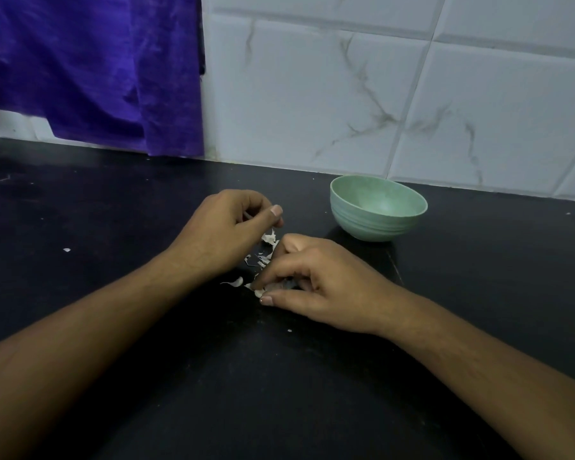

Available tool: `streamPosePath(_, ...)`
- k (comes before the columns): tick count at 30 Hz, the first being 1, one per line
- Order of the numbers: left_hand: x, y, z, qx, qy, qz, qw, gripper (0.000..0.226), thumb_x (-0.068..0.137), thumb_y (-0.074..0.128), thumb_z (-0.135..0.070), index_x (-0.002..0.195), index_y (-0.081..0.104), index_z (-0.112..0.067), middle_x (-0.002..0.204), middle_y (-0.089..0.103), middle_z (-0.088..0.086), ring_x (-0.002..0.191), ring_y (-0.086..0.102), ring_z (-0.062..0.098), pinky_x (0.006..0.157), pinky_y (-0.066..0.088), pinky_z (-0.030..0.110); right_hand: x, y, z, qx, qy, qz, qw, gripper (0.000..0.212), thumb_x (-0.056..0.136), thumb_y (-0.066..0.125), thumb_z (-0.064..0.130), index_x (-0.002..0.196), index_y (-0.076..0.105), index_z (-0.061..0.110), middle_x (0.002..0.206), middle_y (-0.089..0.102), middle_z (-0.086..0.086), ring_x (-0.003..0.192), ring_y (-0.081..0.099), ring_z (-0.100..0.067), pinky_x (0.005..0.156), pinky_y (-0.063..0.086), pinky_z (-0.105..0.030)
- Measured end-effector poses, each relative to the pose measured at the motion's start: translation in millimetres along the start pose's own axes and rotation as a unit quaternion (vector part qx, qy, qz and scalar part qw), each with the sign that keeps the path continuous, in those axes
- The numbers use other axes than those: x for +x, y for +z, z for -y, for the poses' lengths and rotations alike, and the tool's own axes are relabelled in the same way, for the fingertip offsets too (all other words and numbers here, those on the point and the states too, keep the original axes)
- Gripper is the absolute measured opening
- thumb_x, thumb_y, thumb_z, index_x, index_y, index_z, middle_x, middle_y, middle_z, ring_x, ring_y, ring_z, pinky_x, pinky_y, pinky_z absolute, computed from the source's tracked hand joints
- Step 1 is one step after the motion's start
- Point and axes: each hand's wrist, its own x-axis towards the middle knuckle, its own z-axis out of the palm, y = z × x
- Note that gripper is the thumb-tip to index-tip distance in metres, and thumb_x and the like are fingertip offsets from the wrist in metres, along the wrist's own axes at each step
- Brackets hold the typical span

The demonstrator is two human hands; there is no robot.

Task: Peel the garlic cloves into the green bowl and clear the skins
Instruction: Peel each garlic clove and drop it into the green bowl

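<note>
The black counter (pixel 279 393) is crossed from its near edge by two bare forearms. At far left a purple cloth (pixel 90 71) is hung against the white veined tile wall (pixel 412 94). The green bowl (pixel 378 224), pale and ribbed outside, is set upright just right of the hands. The right hand (pixel 316 280) is curled down, thumb and fingertips pinched on garlic skins (pixel 269 239). The left hand (pixel 223 227) is curled, thumb against fingers; whether anything is held cannot be told. The skins, thin white flakes, are scattered on the counter between both hands.
</note>
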Motion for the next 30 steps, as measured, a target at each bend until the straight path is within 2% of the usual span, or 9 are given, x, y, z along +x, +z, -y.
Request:
streamPosePath(4,-0.4,-0.8,0.0,-0.005,0.009,0.005,1.0,0.023,0.102,0.064,-0.038,0.087,0.077,-0.026,0.083,0.077,-0.008,0.072,0.071,0.012,0.075,0.062,0.044,-0.8,0.3,-1.8,0.004,-0.013,-0.019,1.0,0.012,0.098,0.069,0.029,0.106,0.077,0.028,0.092,0.053,0.01,0.081,0.056,-0.009,0.07,0.05,-0.033)
streamPosePath(7,-1.3,-1.2,0.3,-0.011,0.02,0.016,1.0,0.021,0.101,0.065,-0.038,0.087,0.076,-0.027,0.078,0.076,-0.008,0.07,0.071,0.01,0.073,0.062,0.043,0.9,0.0,-3.5,0.097,-0.008,-0.079,0.992,0.008,0.098,0.069,0.02,0.1,0.077,0.019,0.092,0.062,0.005,0.08,0.062,-0.015,0.071,0.052,-0.034)
streamPosePath(10,-2.1,-1.9,-0.8,-0.047,0.029,0.047,0.997,0.025,0.102,0.063,-0.041,0.089,0.075,-0.023,0.076,0.074,-0.003,0.065,0.069,0.01,0.069,0.059,0.04,0.8,-10.1,-6.2,0.26,0.049,-0.127,0.956,0.011,0.102,0.063,0.009,0.1,0.074,0.007,0.087,0.075,-0.006,0.067,0.067,-0.012,0.059,0.052,-0.026)
streamPosePath(12,-2.6,-2.1,-2.0,-0.083,0.022,0.081,0.993,0.03,0.102,0.06,-0.044,0.091,0.075,-0.019,0.079,0.073,0.005,0.069,0.07,0.014,0.069,0.06,0.044,-0.9,-16.1,-10.8,0.315,0.084,-0.147,0.934,0.013,0.104,0.06,0.009,0.103,0.072,0.005,0.085,0.076,-0.009,0.06,0.064,-0.015,0.051,0.049,-0.03)
streamPosePath(14,-3.2,-0.7,-4.0,-0.099,0.018,0.107,0.989,0.031,0.107,0.059,-0.038,0.091,0.075,-0.017,0.081,0.073,0.009,0.074,0.072,0.018,0.072,0.061,0.048,-2.9,-19.4,-15.5,0.355,0.11,-0.163,0.914,0.012,0.103,0.061,0.009,0.105,0.071,0.002,0.087,0.077,-0.012,0.06,0.066,-0.02,0.053,0.052,-0.033)
streamPosePath(19,-5.7,1.6,-10.1,-0.17,0.004,0.137,0.976,0.027,0.1,0.063,-0.034,0.099,0.078,-0.012,0.082,0.076,0.0,0.074,0.068,0.015,0.068,0.059,0.032,-3.2,-21.5,-17.8,0.412,0.146,-0.197,0.878,0.009,0.098,0.066,0.009,0.103,0.071,0.003,0.084,0.075,-0.011,0.063,0.068,-0.018,0.056,0.057,-0.028)
streamPosePath(23,-4.2,0.6,-9.1,-0.187,-0.001,0.125,0.974,0.033,0.085,0.071,-0.039,0.1,0.078,-0.01,0.081,0.075,0.001,0.071,0.066,0.014,0.069,0.057,0.035,-2.6,-19.3,-17.8,0.445,0.149,-0.21,0.858,0.013,0.096,0.069,0.007,0.106,0.071,-0.001,0.086,0.074,-0.011,0.064,0.067,-0.017,0.057,0.059,-0.029)
streamPosePath(26,-3.2,0.7,-6.7,-0.207,-0.012,0.11,0.972,0.036,0.08,0.075,-0.038,0.098,0.077,-0.008,0.078,0.074,0.006,0.069,0.065,0.016,0.07,0.056,0.037,-1.2,-17.1,-14.8,0.482,0.157,-0.189,0.841,0.026,0.09,0.073,0.005,0.114,0.068,-0.002,0.096,0.077,-0.012,0.065,0.065,-0.016,0.056,0.058,-0.026)
streamPosePath(30,-2.3,0.9,-5.2,-0.238,-0.033,0.11,0.964,0.034,0.077,0.08,-0.03,0.1,0.077,-0.005,0.075,0.072,0.009,0.065,0.064,0.015,0.065,0.055,0.031,0.8,-14.8,-14.2,0.517,0.172,-0.188,0.817,0.026,0.088,0.073,0.004,0.114,0.068,0.001,0.094,0.073,-0.013,0.065,0.063,-0.013,0.055,0.057,-0.024)
